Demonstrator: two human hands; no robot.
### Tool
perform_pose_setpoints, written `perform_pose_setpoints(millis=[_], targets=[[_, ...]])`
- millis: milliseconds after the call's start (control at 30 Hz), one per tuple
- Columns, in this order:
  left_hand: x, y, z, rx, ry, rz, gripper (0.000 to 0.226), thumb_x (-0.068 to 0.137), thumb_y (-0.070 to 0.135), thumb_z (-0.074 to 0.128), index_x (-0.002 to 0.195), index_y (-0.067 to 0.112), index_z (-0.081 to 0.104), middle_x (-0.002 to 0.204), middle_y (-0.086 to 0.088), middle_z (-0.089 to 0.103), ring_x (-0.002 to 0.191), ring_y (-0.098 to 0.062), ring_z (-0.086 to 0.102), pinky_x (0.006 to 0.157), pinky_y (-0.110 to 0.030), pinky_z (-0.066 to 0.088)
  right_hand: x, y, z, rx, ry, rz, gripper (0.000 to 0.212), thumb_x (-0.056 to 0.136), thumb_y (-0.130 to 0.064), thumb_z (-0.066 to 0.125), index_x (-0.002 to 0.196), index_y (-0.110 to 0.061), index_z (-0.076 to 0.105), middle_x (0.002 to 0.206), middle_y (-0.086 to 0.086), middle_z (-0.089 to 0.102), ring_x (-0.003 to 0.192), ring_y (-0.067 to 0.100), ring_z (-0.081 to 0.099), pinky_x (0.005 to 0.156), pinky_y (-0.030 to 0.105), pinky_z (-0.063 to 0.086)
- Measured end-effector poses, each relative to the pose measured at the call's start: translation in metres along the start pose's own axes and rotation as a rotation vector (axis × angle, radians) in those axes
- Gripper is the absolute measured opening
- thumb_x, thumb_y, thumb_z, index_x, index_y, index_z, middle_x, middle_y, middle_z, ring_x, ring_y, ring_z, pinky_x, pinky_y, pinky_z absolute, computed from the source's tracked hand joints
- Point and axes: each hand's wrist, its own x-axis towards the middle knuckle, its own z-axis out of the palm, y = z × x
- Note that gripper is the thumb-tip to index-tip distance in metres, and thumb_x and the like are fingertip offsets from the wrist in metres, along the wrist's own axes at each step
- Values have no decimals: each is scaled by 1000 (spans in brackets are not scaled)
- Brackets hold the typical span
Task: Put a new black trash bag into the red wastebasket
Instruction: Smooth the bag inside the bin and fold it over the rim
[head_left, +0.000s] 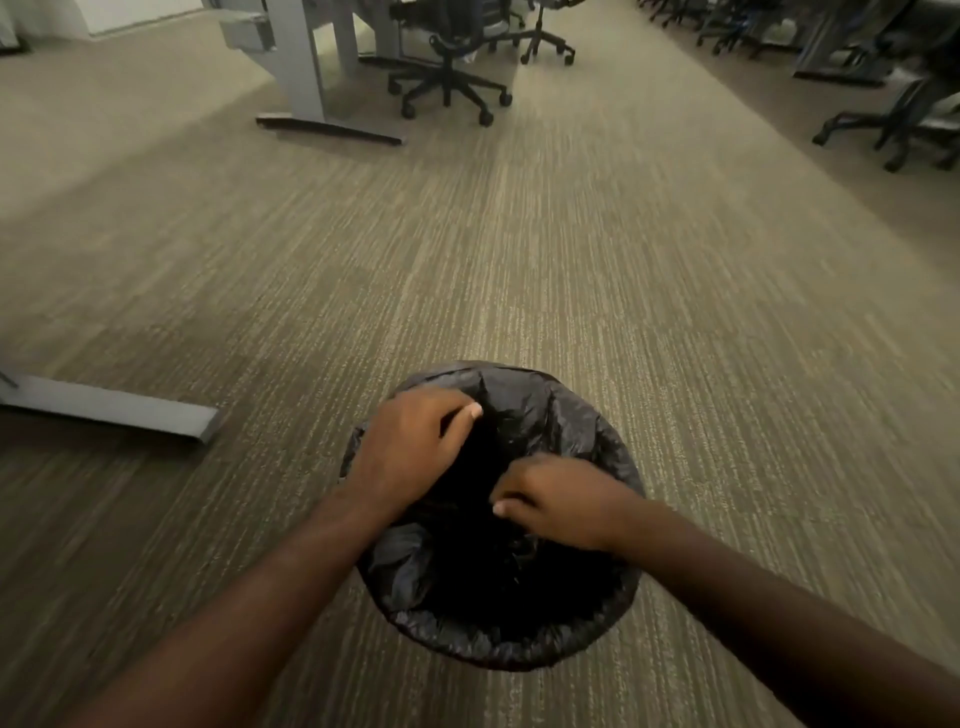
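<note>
A black trash bag (550, 415) lines a round bin on the carpet, its edge folded over the whole rim, so none of the red wastebasket shows. My left hand (410, 441) is over the far left of the opening, fingers curled and pinching the plastic. My right hand (556, 501) is over the middle right of the opening, fingers closed on a fold of the bag. The inside of the bag is dark and its bottom cannot be made out.
A grey desk foot (109, 408) lies on the carpet to the left of the bin. Farther off stand a desk leg (304, 67) and black office chairs (447, 78), with more chairs (893, 124) at the far right. Carpeted aisle runs ahead.
</note>
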Motion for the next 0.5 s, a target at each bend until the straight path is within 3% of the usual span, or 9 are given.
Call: perform_pose_setpoints(millis=[67,133,200,267,400,500], targets=[[0,-5,-7,153,50,111,31,94,37,53,113,20,72,114,3,73,112,-15,62,103,-31,47,-20,9,-5,-87,246,23,42,98,-46,42,130,-28,63,134,-4,64,128,18,55,111,40,43],[3,-12,-7,304,-63,69,48,95,40,54,136,15,58,140,-4,60,132,-24,51,115,-39,38,-37,18,-2,-171,287,161,55,100,-51,37,150,-28,44,161,-1,39,152,22,29,126,43,20],[6,-19,-2,354,-181,-28,56,97,43,50,146,15,46,148,-6,52,134,-26,49,114,-42,39,-42,28,5,-246,249,276,66,101,-56,32,160,-27,23,171,2,13,158,25,4,128,46,4],[9,-26,2,290,-262,-129,54,98,44,48,145,17,44,143,-6,56,128,-28,55,106,-44,45,-38,35,13,-235,224,338,72,101,-58,31,162,-25,11,172,5,0,158,26,-6,128,46,0],[18,-42,5,176,-299,-306,41,98,46,47,128,19,56,124,-12,68,111,-34,64,90,-42,51,-28,46,17,-19,222,402,79,100,-58,38,162,-22,5,172,1,-2,158,25,2,128,45,12],[27,-54,7,-11,-368,-447,47,100,52,42,114,13,65,112,-14,70,105,-33,64,89,-41,50,-24,52,12,186,301,395,78,98,-53,48,161,-25,11,170,0,15,154,25,21,124,45,26]])
